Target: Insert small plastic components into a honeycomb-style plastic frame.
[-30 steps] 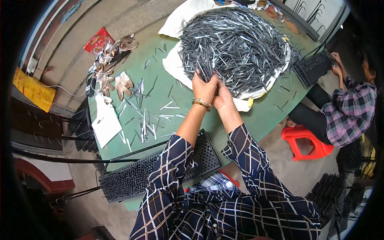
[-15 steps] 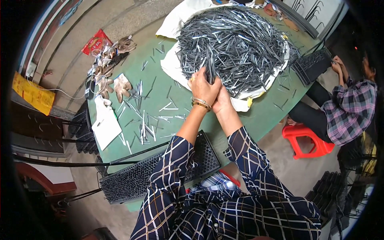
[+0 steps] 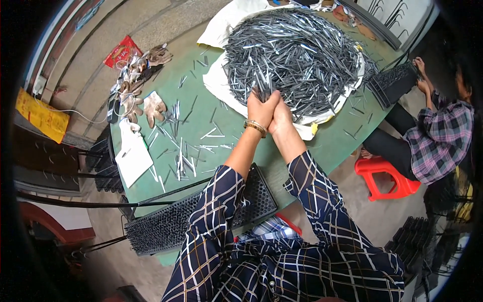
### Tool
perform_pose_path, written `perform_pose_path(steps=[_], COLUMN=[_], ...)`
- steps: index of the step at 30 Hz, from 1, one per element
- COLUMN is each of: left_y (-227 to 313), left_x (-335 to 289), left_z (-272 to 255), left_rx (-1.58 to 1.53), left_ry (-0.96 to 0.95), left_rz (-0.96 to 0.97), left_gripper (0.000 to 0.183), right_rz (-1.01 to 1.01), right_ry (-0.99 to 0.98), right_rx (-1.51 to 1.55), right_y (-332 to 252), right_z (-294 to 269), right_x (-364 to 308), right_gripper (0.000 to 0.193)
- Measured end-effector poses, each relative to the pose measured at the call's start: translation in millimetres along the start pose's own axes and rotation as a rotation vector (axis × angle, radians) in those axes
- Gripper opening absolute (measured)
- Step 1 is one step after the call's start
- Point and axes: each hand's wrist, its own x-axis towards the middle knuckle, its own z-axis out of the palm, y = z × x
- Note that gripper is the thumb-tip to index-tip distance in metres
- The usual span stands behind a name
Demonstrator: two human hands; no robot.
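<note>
My left hand (image 3: 260, 108) and my right hand (image 3: 280, 118) are pressed together at the near edge of a big heap of thin dark-grey metal strips (image 3: 302, 55). A bundle of metal strips (image 3: 263, 83) sticks out beyond my closed fingers, its tips fanned over the heap. Both hands wrap round the bundle's near end, and my palms hide much of it. Under the heap spreads a white sack (image 3: 214, 75) with its rim folded out. Below my left forearm lies a long black tray (image 3: 257, 197) full of holes, its left part densely filled with small upright pieces.
Loose strips (image 3: 183, 163) are scattered on the green table (image 3: 221, 113). Work gloves (image 3: 153, 108), white paper (image 3: 135, 163) and a red packet (image 3: 123, 52) lie at left. At right, a co-worker (image 3: 440, 131) sits by another black tray (image 3: 395, 83) near a red stool (image 3: 385, 176).
My left hand has turned, and its fingers now close lower round the bundle. The fanned tips show more plainly. One of the co-worker's hands has risen above the tray at right.
</note>
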Motion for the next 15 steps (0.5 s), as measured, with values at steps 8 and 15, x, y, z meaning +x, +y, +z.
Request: perform_pose_path(steps=[8,15], left_y=[-22.0,-15.3], left_x=[8.6,17.2], left_z=[5.1,-35.9], left_rx=[-0.348,-0.927], left_ry=[0.102,0.089], left_rz=[-0.304,-0.474], left_gripper=[0.016,0.011], right_rz=[-0.100,-0.053], right_ry=[0.204,0.144], right_rx=[-0.129,-0.276], right_y=[-6.3,-9.1], right_z=[3.3,-3.2], right_x=[-26.5,-38.7], right_gripper=[0.036,0.049])
